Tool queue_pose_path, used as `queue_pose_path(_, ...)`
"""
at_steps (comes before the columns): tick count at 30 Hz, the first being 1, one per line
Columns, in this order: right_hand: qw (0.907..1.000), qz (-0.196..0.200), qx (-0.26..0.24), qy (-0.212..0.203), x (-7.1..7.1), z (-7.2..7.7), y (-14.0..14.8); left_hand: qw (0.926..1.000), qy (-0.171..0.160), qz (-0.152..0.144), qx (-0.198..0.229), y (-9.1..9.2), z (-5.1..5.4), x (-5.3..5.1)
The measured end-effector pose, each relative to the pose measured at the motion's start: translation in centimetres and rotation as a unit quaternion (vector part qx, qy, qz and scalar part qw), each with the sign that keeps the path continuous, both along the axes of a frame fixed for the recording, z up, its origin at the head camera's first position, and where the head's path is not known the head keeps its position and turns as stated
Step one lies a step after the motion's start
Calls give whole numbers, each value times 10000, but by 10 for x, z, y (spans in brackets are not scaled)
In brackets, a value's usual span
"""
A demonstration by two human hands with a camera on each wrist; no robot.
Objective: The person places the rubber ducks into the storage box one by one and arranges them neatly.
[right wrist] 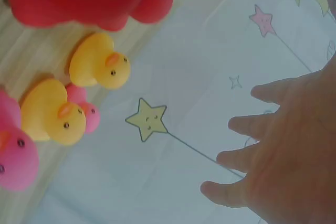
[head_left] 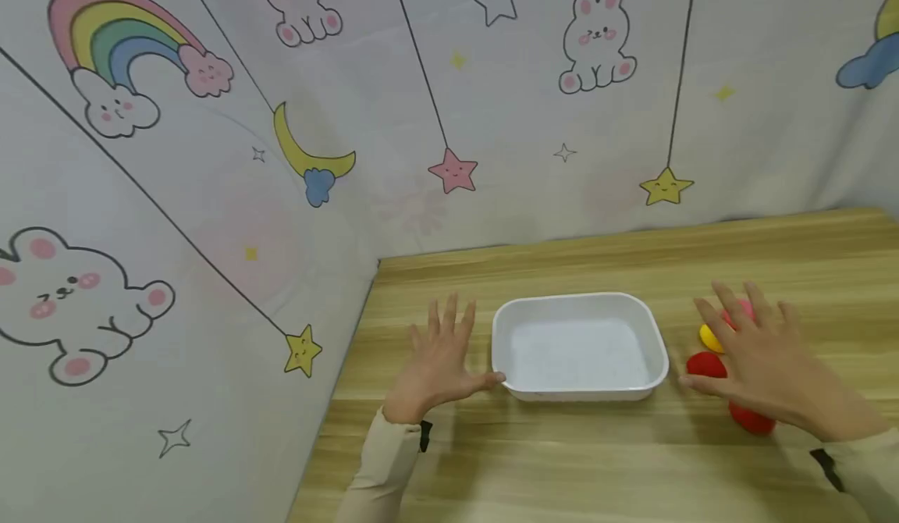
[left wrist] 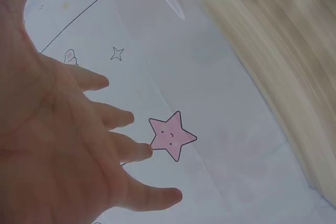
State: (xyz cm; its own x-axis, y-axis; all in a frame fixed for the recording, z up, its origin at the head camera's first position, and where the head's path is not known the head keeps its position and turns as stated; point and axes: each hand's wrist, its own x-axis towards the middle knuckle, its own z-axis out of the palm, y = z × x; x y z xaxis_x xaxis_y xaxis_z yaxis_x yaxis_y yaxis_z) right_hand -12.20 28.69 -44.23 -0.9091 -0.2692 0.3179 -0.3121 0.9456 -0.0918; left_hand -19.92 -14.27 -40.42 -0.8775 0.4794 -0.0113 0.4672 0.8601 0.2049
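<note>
My left hand (head_left: 438, 363) is spread with straight fingers beside the left side of a white plastic tray (head_left: 579, 390). Its thumb tip is at the tray's rim; whether it touches I cannot tell. To the right of the tray, my right hand (head_left: 765, 359) is spread over several rubber ducks and hides part of them. Red ducks (head_left: 707, 364) show near its thumb, with a yellow duck (head_left: 712, 339) and a pink duck (head_left: 746, 309) farther back. In the right wrist view, two yellow ducks (right wrist: 100, 61) and pink ducks (right wrist: 18, 156) stand apart from the palm. Both hands hold nothing.
A wood-grain table (head_left: 562, 460) carries the tray and ducks. White cloth (head_left: 393, 203) printed with rabbits, stars and a rainbow hangs along the back and left of the table.
</note>
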Motion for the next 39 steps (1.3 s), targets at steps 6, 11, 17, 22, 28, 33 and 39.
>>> queue_pose_path(6, 9990, -447, -51, -45, 8, 13, 26, 9984, 446, 127, 317, 6, -14, -11)
queue_pose_path(11, 9985, -454, -271, 109, 10, 14, 46, 9948, 725, 274, 660, 0, -27, -12)
queue_pose_path(17, 9874, -499, -1431, -457, 10, 10, 65, 9865, 465, 421, 1512, -9, -42, -15)
queue_pose_path(22, 9660, -479, -2136, -1376, 17, 4, 81, 9653, -392, 591, 2514, -12, -46, -25)
queue_pose_path(28, 9539, -404, -2272, -1921, 29, -15, 99, 9180, -1980, 537, 3395, -3, -49, -37)
queue_pose_path(33, 9525, -470, -2318, -1917, 43, -28, 110, 8698, -2954, 680, 3893, 8, -55, -43)
queue_pose_path(39, 9491, -542, -2345, -2031, 36, -35, 110, 8377, -3446, 647, 4188, 7, -53, -45)
